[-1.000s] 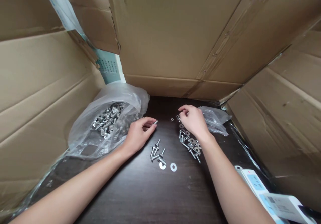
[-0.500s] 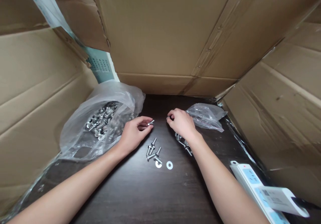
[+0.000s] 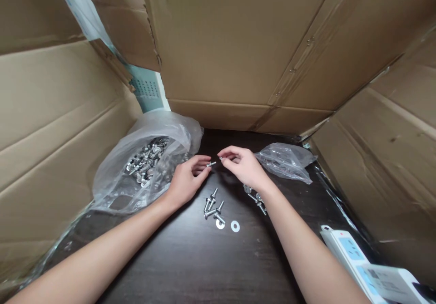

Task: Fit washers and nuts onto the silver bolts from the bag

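My left hand [image 3: 188, 177] pinches a silver bolt [image 3: 211, 164] between thumb and fingers, its shank pointing right. Just across from its tip, my right hand [image 3: 242, 165] pinches a small shiny metal piece [image 3: 221, 159], too small to tell its kind. Below and between the hands lies a loose group of several bolts [image 3: 211, 209] on the dark tabletop. One washer [image 3: 220, 224] is partly under a bolt, and another washer [image 3: 235, 226] lies flat beside it. More bolts and fittings [image 3: 257, 199] sit partly hidden behind my right forearm.
At left, an open plastic bag [image 3: 112, 177] holds many bolts [image 3: 146, 161]. A second clear bag [image 3: 288, 161] lies behind my right hand. A white power strip [image 3: 350, 249] with a plug is at lower right. Cardboard walls [image 3: 245, 45] enclose the dark table [image 3: 190, 267] on three sides.
My right hand has moved left, bringing its small metal piece close to the bolt's tip. My left hand keeps the bolt, now held more level. The camera view has shifted slightly.
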Available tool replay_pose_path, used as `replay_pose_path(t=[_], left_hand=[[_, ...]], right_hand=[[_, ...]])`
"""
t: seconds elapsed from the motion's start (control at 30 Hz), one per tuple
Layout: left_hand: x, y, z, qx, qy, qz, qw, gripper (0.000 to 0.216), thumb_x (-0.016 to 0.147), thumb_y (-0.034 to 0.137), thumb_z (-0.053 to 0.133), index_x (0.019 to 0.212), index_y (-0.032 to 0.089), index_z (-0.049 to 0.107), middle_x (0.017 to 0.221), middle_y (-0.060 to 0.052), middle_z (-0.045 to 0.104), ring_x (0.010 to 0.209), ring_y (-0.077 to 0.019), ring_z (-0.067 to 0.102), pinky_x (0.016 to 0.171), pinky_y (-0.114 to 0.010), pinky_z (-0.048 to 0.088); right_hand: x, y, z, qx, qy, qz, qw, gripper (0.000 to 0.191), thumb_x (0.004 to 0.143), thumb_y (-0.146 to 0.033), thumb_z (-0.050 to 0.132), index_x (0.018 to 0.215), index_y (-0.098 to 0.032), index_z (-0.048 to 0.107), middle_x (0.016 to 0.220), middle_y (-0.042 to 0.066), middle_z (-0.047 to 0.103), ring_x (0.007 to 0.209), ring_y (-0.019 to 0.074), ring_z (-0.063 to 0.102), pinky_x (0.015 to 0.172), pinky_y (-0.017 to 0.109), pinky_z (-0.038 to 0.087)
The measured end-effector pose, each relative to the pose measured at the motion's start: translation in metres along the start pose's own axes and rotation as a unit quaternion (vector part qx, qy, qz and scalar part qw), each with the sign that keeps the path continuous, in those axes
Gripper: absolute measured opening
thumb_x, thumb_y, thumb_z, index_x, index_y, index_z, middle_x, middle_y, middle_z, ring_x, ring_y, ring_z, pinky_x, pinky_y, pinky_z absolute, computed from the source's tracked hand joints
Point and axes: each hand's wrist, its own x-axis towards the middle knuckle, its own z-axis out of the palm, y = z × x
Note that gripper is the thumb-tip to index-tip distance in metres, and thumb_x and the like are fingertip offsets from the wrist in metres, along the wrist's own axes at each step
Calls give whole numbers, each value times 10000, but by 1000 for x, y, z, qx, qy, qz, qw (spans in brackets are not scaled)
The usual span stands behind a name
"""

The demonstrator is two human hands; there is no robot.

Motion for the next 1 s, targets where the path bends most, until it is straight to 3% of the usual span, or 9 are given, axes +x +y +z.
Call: replay_pose_path(t=[0.2, 0.5, 1.0], left_hand=[[-1, 1, -1, -4, -7, 7, 1000, 258, 903, 290, 631, 1113, 159, 705, 1115, -105, 781, 983, -231, 763, 921, -381, 618], [-2, 5, -2, -28, -12, -2, 1000, 252, 940, 326, 600, 1099, 155, 695, 1020, -87, 795, 920, -221, 775, 875, -349, 622], [-2, 7, -1, -10, -15, -21, 1000, 201, 925, 318, 607, 1010, 156, 690, 916, -84, 795, 786, -209, 773, 741, -316, 623]], right_hand=[[-2, -2, 12, 73, -27, 2, 997, 186, 841, -271, 650, 972, -163, 725, 917, 72, 758, 817, 181, 716, 778, 324, 568], [-2, -1, 9, 109, -42, 6, 993, 180, 821, -283, 682, 954, -168, 721, 902, 62, 763, 839, 186, 732, 811, 337, 589], [-4, -12, 8, 45, -14, -75, 996, 166, 823, -179, 651, 903, -198, 795, 960, 60, 745, 877, 179, 715, 806, 323, 597]])
